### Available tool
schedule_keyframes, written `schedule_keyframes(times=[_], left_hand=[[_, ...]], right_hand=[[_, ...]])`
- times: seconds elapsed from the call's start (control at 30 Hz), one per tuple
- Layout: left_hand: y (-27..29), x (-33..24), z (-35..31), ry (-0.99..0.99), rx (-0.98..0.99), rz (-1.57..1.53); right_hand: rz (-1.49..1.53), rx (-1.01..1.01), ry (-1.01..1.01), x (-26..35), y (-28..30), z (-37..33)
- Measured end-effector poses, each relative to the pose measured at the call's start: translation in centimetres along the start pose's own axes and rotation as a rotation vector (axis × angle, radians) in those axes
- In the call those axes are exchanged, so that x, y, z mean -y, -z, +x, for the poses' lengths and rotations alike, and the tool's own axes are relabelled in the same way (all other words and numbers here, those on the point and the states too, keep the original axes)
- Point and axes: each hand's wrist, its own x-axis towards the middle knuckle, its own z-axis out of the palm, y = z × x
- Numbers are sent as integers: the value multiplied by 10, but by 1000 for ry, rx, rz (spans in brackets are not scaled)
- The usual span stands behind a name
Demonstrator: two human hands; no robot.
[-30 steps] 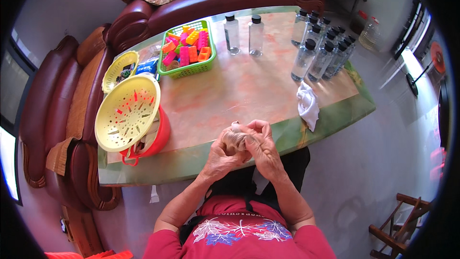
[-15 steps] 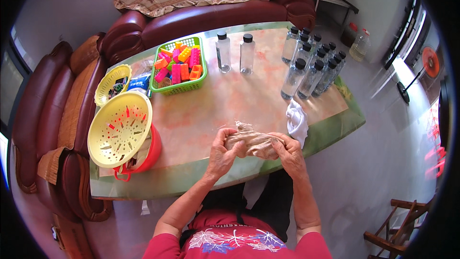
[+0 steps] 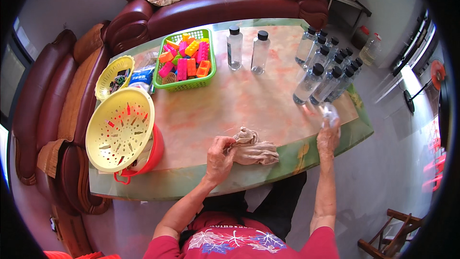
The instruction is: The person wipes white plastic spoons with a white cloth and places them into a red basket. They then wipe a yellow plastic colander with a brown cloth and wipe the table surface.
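Note:
My left hand pinches one end of a beige ribbed cloth, which is bunched up at the table's near edge. Farther right, my right hand is closed on a crumpled white cloth, smeared by motion. That cloth is just in front of a close group of clear bottles with black caps, which stand upright and look filled with clear liquid. Another capped bottle stands upright at the middle back, with a similar bottle beside it.
A green basket of colourful toy bricks stands at the back left. In front of it, a yellow colander tilts over a red bucket. A yellow basket and a blue-white packet lie alongside. Red sofas line the table.
My right hand has let go of the beige cloth, moved right and taken hold of the white cloth. The left hand still holds the beige cloth, now lower and hanging together. The view has shifted slightly.

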Motion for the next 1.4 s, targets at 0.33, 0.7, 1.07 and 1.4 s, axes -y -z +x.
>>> schedule_keyframes(times=[0.33, 0.7, 1.07, 1.4], left_hand=[[6, -2, 11, 470, 15, -650], [34, 16, 79, 267, -206, 20], [58, 30, -6, 68, -209, 473], [72, 5, -74, -22, -105, 599]], right_hand=[[635, 236, 750, 121, 44, -58], [992, 615, 44, 95, 49, 4], [276, 396, 309, 200, 7, -52], [269, 367, 850, 192, 2, -96]])
